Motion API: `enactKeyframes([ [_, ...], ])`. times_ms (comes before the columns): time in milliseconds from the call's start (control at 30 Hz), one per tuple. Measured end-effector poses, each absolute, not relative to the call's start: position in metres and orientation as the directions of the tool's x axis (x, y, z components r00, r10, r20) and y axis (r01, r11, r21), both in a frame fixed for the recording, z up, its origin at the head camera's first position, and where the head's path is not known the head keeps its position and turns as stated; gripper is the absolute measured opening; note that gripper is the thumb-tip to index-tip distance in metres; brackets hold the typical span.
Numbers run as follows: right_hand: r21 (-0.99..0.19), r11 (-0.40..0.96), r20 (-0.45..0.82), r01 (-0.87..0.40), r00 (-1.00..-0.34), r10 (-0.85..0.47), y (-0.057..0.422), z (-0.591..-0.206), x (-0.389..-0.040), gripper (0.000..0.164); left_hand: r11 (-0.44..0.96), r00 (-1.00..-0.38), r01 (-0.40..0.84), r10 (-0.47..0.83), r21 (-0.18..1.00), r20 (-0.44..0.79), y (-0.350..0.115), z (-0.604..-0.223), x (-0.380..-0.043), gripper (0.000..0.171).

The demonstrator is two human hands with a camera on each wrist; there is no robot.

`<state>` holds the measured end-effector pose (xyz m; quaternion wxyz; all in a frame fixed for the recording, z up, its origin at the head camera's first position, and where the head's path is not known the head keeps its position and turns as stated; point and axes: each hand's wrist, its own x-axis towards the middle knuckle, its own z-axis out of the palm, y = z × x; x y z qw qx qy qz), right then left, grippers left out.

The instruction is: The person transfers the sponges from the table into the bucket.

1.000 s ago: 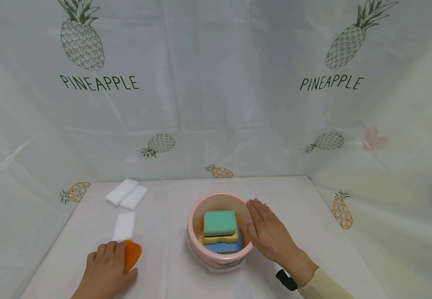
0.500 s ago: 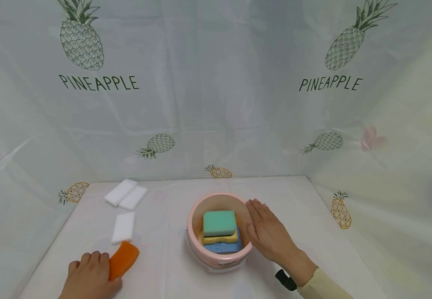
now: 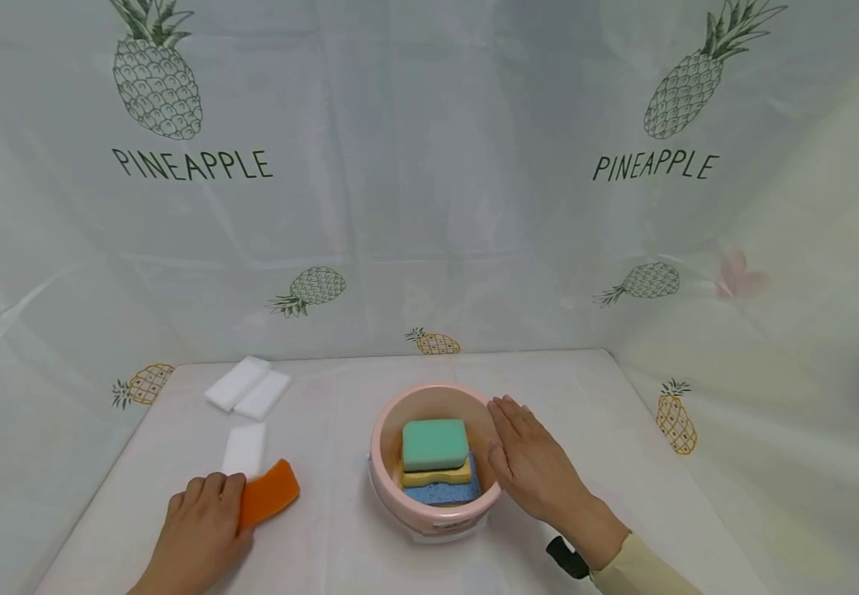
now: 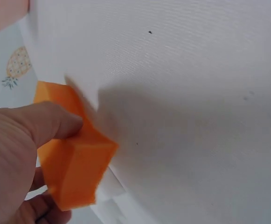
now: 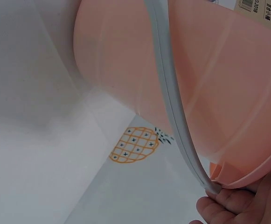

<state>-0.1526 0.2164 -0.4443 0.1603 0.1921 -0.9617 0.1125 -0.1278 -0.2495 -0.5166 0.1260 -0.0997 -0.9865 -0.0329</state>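
Note:
In the head view my left hand (image 3: 202, 525) grips an orange sponge (image 3: 272, 494) at the table's left front. The left wrist view shows the thumb pressed on one broad face of this block-shaped sponge (image 4: 74, 144) and fingers curled behind it. Mid-table stands a pink bucket (image 3: 381, 475). Inside it a green sponge (image 3: 434, 445) lies over a yellow sponge (image 3: 437, 477), with a blue sponge (image 3: 444, 494) beneath. My right hand (image 3: 537, 463), fingers straight, rests against the bucket's right rim. In the right wrist view its fingers touch the rim beside the grey handle (image 5: 170, 93).
Two white sponges (image 3: 238, 384) lie side by side at the table's back left. A third white sponge (image 3: 245, 449) lies just beyond my left hand. A pineapple-print sheet (image 3: 429, 207) walls the back and sides of the white table (image 3: 586, 397).
My left hand drew back toward the near left with the orange sponge, then came forward and right again, the sponge turning in the grip. The right hand and bucket stay put.

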Motion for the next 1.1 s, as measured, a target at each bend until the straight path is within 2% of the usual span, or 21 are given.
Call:
enactKeyframes([
  [400,-0.148,0.903,0.345,-0.403,-0.877,-0.335,0.216,-0.444,-0.152,0.053,0.963,-0.917,0.269,0.250,0.018,0.310,-0.232,-0.513,-0.143,0.058],
  [733,-0.140,0.907,0.347,-0.398,-0.877,-0.332,0.216,-0.444,-0.151,0.054,0.930,-0.802,0.364,0.340,-0.050,0.491,-0.230,-0.504,-0.159,0.058],
  [1100,-0.139,0.907,0.345,-0.397,-0.878,-0.331,0.217,-0.444,-0.152,0.054,0.924,-0.780,0.378,0.349,-0.052,0.520,-0.221,-0.470,-0.173,0.053],
])
